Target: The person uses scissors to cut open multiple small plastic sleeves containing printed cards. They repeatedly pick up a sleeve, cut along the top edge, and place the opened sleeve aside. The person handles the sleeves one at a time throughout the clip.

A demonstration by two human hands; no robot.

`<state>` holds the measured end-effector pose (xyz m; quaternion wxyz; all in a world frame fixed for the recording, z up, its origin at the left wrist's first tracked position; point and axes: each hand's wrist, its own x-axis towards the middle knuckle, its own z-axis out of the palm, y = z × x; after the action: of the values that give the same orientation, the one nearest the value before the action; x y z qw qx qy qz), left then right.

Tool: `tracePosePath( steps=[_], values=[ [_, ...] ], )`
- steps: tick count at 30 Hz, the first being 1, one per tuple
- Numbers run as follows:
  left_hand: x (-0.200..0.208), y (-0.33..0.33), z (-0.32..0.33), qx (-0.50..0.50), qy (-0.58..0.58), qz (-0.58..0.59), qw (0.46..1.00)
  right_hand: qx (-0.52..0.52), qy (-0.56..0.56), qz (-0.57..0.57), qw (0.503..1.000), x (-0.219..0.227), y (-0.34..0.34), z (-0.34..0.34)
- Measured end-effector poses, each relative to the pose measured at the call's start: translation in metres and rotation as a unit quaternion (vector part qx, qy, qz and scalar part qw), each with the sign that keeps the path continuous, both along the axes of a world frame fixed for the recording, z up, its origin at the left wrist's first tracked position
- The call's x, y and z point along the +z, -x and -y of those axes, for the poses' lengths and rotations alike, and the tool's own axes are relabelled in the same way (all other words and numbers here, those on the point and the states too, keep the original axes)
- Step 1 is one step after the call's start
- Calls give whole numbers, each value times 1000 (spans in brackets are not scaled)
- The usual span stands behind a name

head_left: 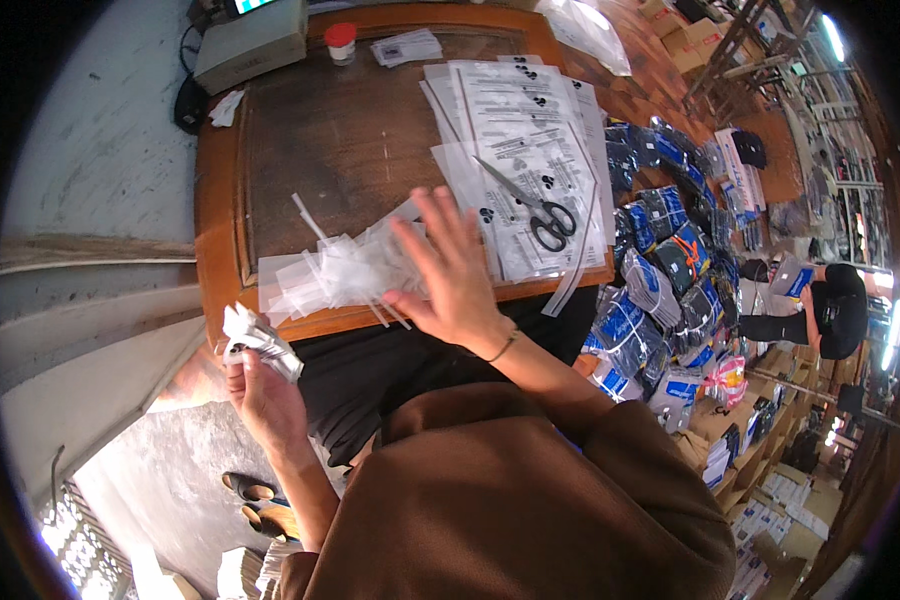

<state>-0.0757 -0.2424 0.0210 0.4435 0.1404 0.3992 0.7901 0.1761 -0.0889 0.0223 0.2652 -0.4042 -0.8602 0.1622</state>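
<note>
My left hand (265, 395) is closed on a folded bundle of white printed strips (260, 343), held just off the table's near left corner. Fingers spread, my right hand (450, 270) hovers over or rests against the right side of a loose heap of clear and whitish plastic strips (350, 270); whether it touches them I cannot tell. To its right lies a stack of printed clear plastic sheets (515, 120). Black-handled scissors (530, 205) rest on that stack, blades pointing to the far left. A long narrow plastic strip (578, 260) curves over the table's near edge.
The wooden table (370, 130) holds a grey box (252, 48), a small red-lidded jar (341, 45) and a packet (406, 47) along its far side. Many bagged garments (670, 260) are piled at the right. Further right is another person (830, 310). Shoes (248, 488) lie on the floor at lower left.
</note>
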Motion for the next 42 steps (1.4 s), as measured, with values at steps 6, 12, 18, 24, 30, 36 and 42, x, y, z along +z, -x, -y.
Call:
tracePosePath(
  steps=[6, 12, 18, 24, 30, 36, 42],
  values=[
    [-8, 4, 1, 9, 17, 30, 999, -318, -85, -77, 941, -1, -149, -18],
    [-13, -1, -18, -35, 38, 9, 999, -371, 39, -24, 928, -45, -219, 7],
    [9, -6, -20, -14, 66, -7, 998, -483, 287, -328, 759, -30, -201, 26],
    [13, -6, -12, 38, 74, -22, 996, -498, 232, -341, 763, -39, -215, 57],
    [23, 6, 17, 123, 85, -1, 989, -406, 198, -443, 774, -2, -187, 45],
    [22, 9, 19, 143, 88, -1, 986, -107, 301, -313, 894, 45, -44, -14],
    [11, 11, 47, 105, 29, -26, 994, 117, 356, -116, 920, 32, 41, -56]
  ],
)
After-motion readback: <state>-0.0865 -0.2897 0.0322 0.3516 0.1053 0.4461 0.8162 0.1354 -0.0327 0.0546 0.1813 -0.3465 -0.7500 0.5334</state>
